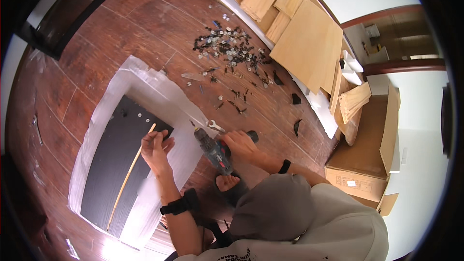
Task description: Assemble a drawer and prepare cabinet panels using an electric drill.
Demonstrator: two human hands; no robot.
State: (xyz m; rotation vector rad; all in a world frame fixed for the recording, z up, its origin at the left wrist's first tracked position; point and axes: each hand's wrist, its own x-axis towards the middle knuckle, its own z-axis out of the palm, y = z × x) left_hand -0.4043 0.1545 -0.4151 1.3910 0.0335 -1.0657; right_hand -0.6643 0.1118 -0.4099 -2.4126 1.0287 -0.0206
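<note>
My right hand (242,146) is wrapped round the grip of a dark cordless drill (215,153), its bit pointing up and to the left. My left hand (157,151) is over the right edge of a black panel (113,159), fingers curled together in a pinch; whatever is between them is too small to make out. A thin wooden stick (126,181) lies lengthwise on the panel, one end near my left fingers. Small round washers or caps (140,115) sit toward the panel's far end. Under the panel spreads white foam wrap (144,81).
A wrench (215,125) lies beyond the drill. Farther off, a pile of screws and small fittings (231,46) covers part of the wood floor. Wooden boards (309,43) and an opened cardboard box (357,157) line the right. My foot (227,182) is below the drill.
</note>
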